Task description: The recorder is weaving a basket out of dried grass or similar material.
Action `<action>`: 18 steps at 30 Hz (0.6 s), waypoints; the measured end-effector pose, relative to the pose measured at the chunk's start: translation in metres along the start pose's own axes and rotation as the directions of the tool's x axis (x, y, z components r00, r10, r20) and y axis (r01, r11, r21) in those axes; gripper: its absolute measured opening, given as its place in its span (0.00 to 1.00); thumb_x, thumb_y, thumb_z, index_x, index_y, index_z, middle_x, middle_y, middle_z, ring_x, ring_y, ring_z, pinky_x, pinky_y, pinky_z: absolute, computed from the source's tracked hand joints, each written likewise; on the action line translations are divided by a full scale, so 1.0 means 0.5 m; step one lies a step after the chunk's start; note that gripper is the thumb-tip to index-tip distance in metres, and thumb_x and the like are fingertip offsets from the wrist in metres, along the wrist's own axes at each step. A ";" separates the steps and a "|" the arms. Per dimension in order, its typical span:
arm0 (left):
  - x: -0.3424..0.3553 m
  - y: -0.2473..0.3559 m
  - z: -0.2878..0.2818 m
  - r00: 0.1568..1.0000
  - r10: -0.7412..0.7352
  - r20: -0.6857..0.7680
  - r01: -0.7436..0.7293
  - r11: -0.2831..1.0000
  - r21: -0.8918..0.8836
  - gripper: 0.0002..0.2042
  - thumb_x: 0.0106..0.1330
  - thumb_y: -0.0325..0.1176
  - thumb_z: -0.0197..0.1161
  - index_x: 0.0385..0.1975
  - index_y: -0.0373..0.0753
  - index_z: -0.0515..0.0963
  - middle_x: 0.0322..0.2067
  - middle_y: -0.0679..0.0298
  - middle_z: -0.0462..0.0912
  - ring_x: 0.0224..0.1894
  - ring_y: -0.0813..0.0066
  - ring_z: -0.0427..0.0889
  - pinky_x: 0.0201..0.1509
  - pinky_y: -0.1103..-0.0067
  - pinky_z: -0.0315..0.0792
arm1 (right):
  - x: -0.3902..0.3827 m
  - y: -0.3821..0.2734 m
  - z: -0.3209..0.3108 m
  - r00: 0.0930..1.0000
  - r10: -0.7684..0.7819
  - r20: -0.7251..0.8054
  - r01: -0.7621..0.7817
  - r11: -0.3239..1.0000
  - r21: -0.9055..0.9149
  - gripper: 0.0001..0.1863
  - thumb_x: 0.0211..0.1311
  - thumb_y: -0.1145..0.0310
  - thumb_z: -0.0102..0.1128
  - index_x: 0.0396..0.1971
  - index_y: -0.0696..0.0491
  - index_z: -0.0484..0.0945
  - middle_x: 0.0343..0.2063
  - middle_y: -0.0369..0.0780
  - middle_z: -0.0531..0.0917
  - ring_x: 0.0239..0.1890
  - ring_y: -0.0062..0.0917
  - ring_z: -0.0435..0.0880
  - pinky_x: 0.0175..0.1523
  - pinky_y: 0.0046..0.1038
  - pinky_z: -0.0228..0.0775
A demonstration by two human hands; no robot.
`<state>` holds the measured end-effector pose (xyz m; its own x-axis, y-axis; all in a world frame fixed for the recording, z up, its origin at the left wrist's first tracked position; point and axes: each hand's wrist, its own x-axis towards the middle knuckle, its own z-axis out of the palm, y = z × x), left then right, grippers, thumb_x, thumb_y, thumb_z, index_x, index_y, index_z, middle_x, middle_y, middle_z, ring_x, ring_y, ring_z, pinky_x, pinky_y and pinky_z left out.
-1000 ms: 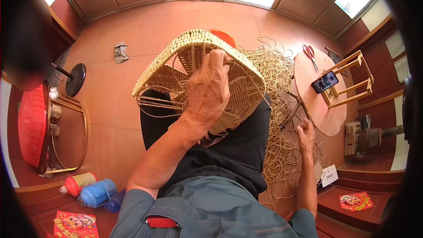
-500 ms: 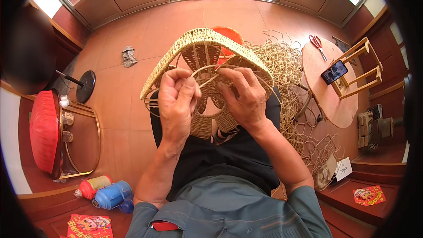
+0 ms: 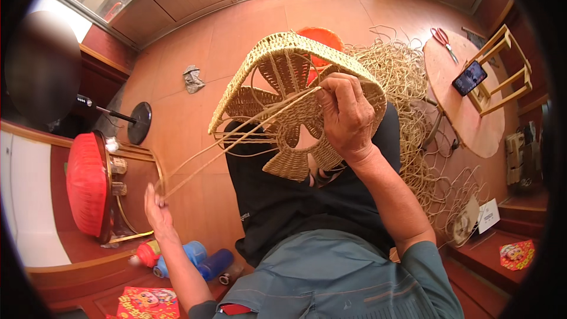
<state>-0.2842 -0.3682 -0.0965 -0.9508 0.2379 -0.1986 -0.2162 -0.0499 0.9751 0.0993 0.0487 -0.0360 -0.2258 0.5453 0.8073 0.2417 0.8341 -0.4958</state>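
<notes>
On my lap rests a woven straw basket [image 3: 298, 40] with a thick braided rim and petal-shaped woven panels around a round middle. My right hand [image 3: 347, 115] is closed at its right side, pinching a tan twisted cord [image 3: 204, 156] in front of the rim. Two strands of the cord run taut from there, down and to the left across the basket. At their far end my left hand [image 3: 159, 215], slightly blurred, holds the cord well out to the left. Thin bare strands [image 3: 248, 138] cross a gap at the basket's lower left.
A big heap of loose cord [image 3: 393, 82] lies right of the basket, beside an orange basin [image 3: 322, 38]. A round board [image 3: 466, 106] carries red-handled scissors [image 3: 443, 41], a phone [image 3: 470, 78] and a small wooden frame [image 3: 508, 74]. Flasks [image 3: 195, 258] and a red-covered stool [image 3: 88, 183] stand left.
My left hand has swung from the basket's middle far out to the lower left, drawing the cord into a long double strand. My right hand stays by the basket, pinching it. The view has shifted.
</notes>
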 end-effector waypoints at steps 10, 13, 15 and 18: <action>0.055 -0.177 -0.469 0.806 0.007 -0.593 0.282 0.875 0.393 0.15 0.76 0.49 0.73 0.32 0.46 0.82 0.20 0.69 0.73 0.22 0.69 0.74 0.29 0.73 0.70 | -0.004 -0.009 0.010 0.993 0.115 -0.032 -0.112 0.990 0.089 0.09 0.70 0.79 0.72 0.46 0.57 0.82 0.43 0.47 0.87 0.45 0.47 0.91 0.46 0.41 0.85; 0.015 -0.193 -0.339 0.979 0.182 0.093 -0.126 0.178 0.976 0.15 0.76 0.39 0.71 0.50 0.33 0.87 0.40 0.56 0.90 0.46 0.64 0.88 0.53 0.66 0.82 | -0.005 -0.017 0.008 0.970 0.244 -0.016 -0.239 0.961 0.139 0.07 0.74 0.76 0.71 0.46 0.57 0.82 0.41 0.49 0.88 0.43 0.48 0.90 0.45 0.40 0.84; -0.043 -0.202 -0.157 0.884 0.406 0.229 -0.386 0.361 0.849 0.13 0.79 0.36 0.68 0.52 0.32 0.86 0.43 0.56 0.90 0.47 0.65 0.87 0.55 0.68 0.81 | -0.003 -0.022 0.005 0.916 0.398 0.048 -0.399 0.897 0.189 0.06 0.78 0.73 0.69 0.47 0.57 0.83 0.36 0.49 0.88 0.38 0.46 0.91 0.43 0.38 0.82; -0.169 -0.152 0.132 0.822 0.478 0.310 -0.564 0.611 0.556 0.14 0.81 0.35 0.66 0.58 0.33 0.85 0.49 0.52 0.90 0.49 0.62 0.88 0.58 0.69 0.81 | 0.004 -0.025 0.000 0.865 0.488 0.118 -0.502 0.844 0.188 0.07 0.81 0.70 0.67 0.47 0.57 0.83 0.31 0.48 0.88 0.33 0.39 0.91 0.41 0.36 0.81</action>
<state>-0.1728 -0.3205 -0.1471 -0.8162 0.4722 0.3330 0.5277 0.3746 0.7624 0.0957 0.0392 -0.0283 -0.1882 0.8886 0.4182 0.1403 0.4458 -0.8841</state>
